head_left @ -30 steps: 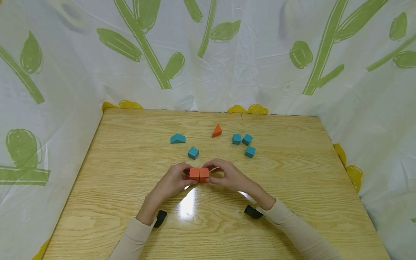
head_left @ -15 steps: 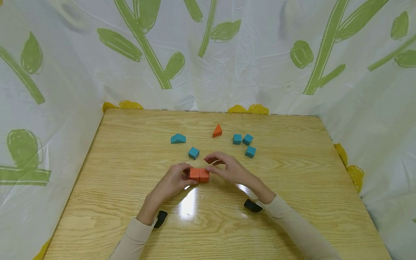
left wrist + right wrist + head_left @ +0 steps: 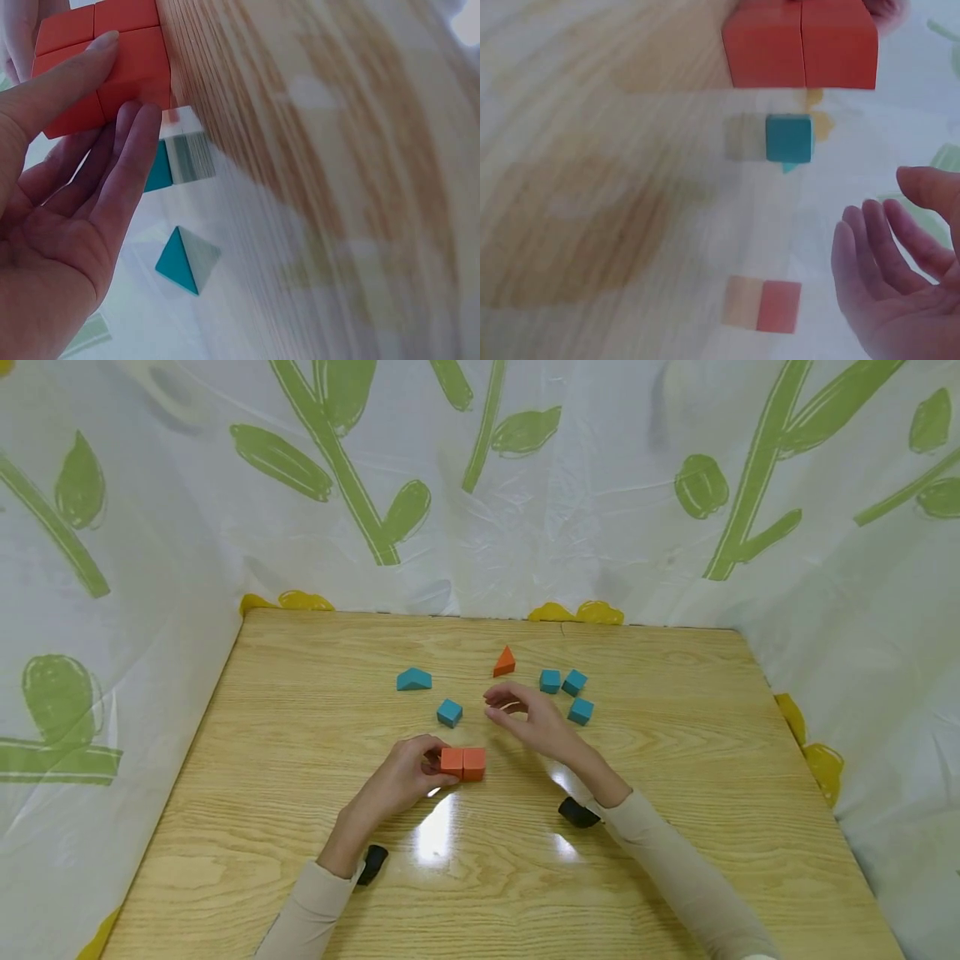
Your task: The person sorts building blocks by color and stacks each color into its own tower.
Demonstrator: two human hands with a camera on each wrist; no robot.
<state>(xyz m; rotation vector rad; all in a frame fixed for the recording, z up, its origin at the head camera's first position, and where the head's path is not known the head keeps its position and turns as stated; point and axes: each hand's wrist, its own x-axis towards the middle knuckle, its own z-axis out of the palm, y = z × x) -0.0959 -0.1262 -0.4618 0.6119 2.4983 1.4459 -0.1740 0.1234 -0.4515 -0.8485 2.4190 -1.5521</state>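
Screened-off workspace, room type unclear: wood-grain table (image 3: 487, 877), leaf-print white sheeting (image 3: 600, 510) on three sides

I saw the left hand (image 3: 405, 774) pinching an orange block (image 3: 452, 762) touching a matching block (image 3: 474, 763); the right hand (image 3: 540, 720) hung between one blue cube (image 3: 450, 713) and three others (image 3: 575, 682).

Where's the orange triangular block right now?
In the head view, the orange triangular block lies just beyond the right hand, left of three blue cubes.
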